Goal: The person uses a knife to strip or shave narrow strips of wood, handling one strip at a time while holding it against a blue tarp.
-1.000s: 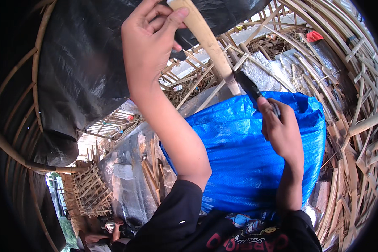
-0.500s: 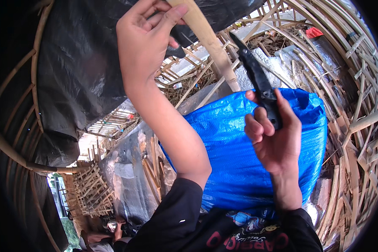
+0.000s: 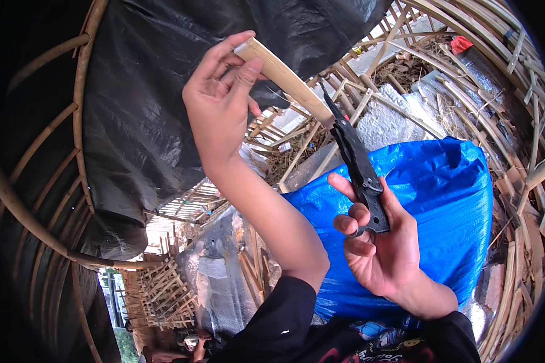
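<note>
My left hand (image 3: 224,91) pinches the upper end of a flat, pale bamboo strip (image 3: 287,80) between thumb and fingers. The strip slants down to the right. In my right hand (image 3: 384,242) is a black folding knife (image 3: 358,160), its handle held by the thumb and fingers and its dark blade pointing up. The strip's lower end meets the knife near the base of the blade; whether the edge cuts into it I cannot tell. Below the hands, a blue plastic sheet (image 3: 418,199) lies across my lap.
Black sheeting (image 3: 139,103) hangs at the left behind curved bamboo poles (image 3: 79,115). Many split bamboo strips (image 3: 521,254) are heaped along the right side. A woven bamboo lattice (image 3: 163,293) stands at the lower left, close to part of another person (image 3: 200,345).
The strip's lower end has come against the knife, and the strip has turned to show its paler face. My left hand has moved slightly down and right; the knife has dropped lower.
</note>
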Demonstrator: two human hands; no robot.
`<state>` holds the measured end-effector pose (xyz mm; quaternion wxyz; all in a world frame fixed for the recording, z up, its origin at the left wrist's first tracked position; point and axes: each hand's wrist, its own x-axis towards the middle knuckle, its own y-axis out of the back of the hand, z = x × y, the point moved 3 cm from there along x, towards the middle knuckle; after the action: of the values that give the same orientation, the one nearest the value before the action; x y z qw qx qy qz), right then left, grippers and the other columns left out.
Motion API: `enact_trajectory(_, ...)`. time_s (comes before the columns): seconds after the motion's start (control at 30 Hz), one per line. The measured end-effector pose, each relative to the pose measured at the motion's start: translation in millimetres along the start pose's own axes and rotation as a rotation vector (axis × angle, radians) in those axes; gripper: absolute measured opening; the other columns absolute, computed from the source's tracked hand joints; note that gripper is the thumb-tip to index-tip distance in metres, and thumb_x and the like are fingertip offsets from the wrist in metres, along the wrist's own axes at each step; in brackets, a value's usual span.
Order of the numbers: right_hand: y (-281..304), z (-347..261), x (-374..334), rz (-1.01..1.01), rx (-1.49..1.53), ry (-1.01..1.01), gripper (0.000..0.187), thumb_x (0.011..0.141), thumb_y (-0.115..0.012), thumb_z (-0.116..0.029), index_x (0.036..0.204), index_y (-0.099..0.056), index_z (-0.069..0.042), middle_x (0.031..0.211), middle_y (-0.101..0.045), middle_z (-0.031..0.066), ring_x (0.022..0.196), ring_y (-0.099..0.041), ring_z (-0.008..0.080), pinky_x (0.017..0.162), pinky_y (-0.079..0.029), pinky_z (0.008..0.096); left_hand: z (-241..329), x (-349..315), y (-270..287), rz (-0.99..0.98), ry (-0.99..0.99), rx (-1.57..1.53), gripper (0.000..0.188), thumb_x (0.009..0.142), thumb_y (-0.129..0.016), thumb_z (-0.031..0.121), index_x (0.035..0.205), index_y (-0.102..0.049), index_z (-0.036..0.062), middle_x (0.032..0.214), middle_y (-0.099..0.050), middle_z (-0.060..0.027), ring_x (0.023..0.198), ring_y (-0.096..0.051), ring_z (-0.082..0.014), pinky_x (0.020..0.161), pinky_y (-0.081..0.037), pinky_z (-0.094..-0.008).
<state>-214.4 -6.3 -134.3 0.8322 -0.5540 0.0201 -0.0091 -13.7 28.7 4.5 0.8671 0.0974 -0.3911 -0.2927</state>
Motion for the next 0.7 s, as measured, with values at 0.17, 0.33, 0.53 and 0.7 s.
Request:
enact_trajectory(0.17, -5.1, 3.7, -4.2, 0.003, 0.051, 0.005, 0.068, 0.109, -0.027, -0.044, 0.146, -0.032, 0.013, 0.077, -0.065, 0.0118, 0.084, -0.061, 0.0255, 0.045, -0.055, 0.0243, 4.9, 1.3, -2.9, -0.010, 0.014, 0.004, 0.036, 0.088, -0.074, 0.004, 0.123, -0.066, 0.0000, 0.093, -0.066, -0.0060, 0.079, -0.070, -0.0120, 0.042, -0.041, -0.0158)
enact_trajectory(0.33, -16.0, 11.0, -15.4, -0.053, -0.003, -0.055, 0.072, 0.108, -0.021, -0.047, 0.146, -0.032, 0.013, 0.074, -0.065, 0.0126, 0.081, -0.062, 0.0270, 0.041, -0.052, 0.0240, 0.9, -0.5, -2.3, -0.001, 0.015, 0.006, 0.035, 0.089, -0.073, 0.002, 0.123, -0.066, -0.0001, 0.092, -0.066, -0.0057, 0.080, -0.069, -0.0102, 0.043, -0.042, -0.0157)
enact_trajectory(0.53, -14.4, 12.3, -17.0, -0.058, 0.043, -0.025, 0.072, 0.108, -0.021, -0.048, 0.146, -0.032, 0.012, 0.075, -0.066, 0.0107, 0.081, -0.061, 0.0259, 0.040, -0.051, 0.0234, 3.8, 1.5, -7.2, -0.046, -0.010, 0.035, 0.040, 0.090, -0.072, 0.006, 0.128, -0.062, -0.0006, 0.102, -0.069, -0.0087, 0.083, -0.070, -0.0138, 0.044, -0.042, -0.0164)
enact_trajectory(0.7, -16.5, 14.9, -20.4, -0.112, 0.092, -0.058, 0.071, 0.108, -0.022, -0.048, 0.147, -0.031, 0.011, 0.075, -0.066, 0.0098, 0.084, -0.060, 0.0249, 0.041, -0.051, 0.0228, 5.2, 0.7, -8.5, -0.056, 0.020, 0.041, 0.041, 0.090, -0.073, 0.007, 0.129, -0.062, 0.0003, 0.102, -0.069, -0.0083, 0.083, -0.069, -0.0133, 0.045, -0.042, -0.0165)
